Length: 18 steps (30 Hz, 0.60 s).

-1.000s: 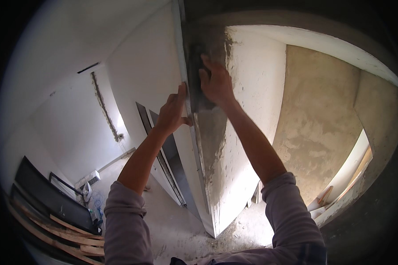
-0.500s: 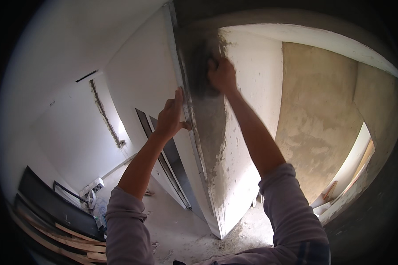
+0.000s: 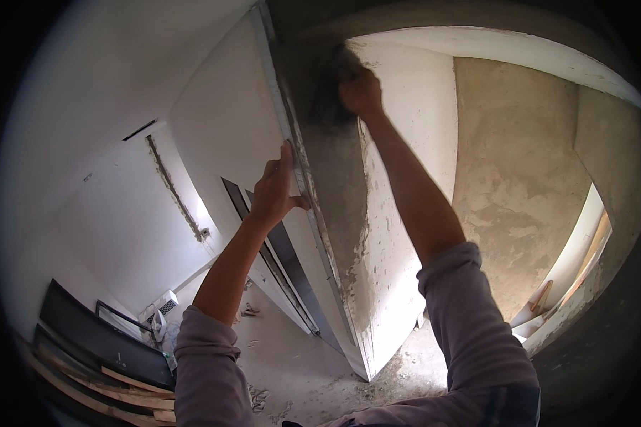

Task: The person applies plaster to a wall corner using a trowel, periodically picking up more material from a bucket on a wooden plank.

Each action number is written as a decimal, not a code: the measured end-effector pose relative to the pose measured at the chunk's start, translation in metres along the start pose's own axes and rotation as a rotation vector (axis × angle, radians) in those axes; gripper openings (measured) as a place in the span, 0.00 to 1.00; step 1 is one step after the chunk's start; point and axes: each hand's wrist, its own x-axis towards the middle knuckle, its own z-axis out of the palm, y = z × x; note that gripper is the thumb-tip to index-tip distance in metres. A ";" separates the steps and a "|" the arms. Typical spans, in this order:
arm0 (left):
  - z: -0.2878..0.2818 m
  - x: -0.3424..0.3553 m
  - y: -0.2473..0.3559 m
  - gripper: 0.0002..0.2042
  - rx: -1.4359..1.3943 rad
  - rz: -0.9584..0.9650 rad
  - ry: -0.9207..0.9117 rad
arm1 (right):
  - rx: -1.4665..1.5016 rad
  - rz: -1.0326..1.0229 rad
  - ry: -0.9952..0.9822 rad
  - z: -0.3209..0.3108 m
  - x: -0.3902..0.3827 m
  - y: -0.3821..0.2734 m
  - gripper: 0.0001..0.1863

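Note:
My left hand (image 3: 272, 191) is at the edge of a wall end. Its index finger points up along a long, narrow straightedge (image 3: 281, 89), the other fingers are curled, and the thumb reaches across the front. Higher up and to the right, my right hand (image 3: 362, 94) is closed around a dark plastering trowel (image 3: 340, 78), blurred by motion; its exact outline is hard to make out. The trowel is against the grey, damp-looking plaster band (image 3: 340, 171) on the wall's narrow face. That band has a ragged right border over the white wall surface.
A tan plastered wall (image 3: 513, 156) stands beyond an opening at the right. Dark panels (image 3: 96, 324) and wooden boards (image 3: 132, 388) lean or lie at lower left. The dusty floor (image 3: 299, 377) has debris on it. A dark doorframe (image 3: 278, 270) is behind my left forearm.
My right hand has moved upward along the plaster band with the trowel. The left hand keeps its place on the straightedge. The view has shifted slightly.

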 end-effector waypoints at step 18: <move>0.004 0.001 0.001 0.68 -0.035 0.072 0.045 | 0.131 -0.013 0.024 -0.004 -0.002 -0.002 0.26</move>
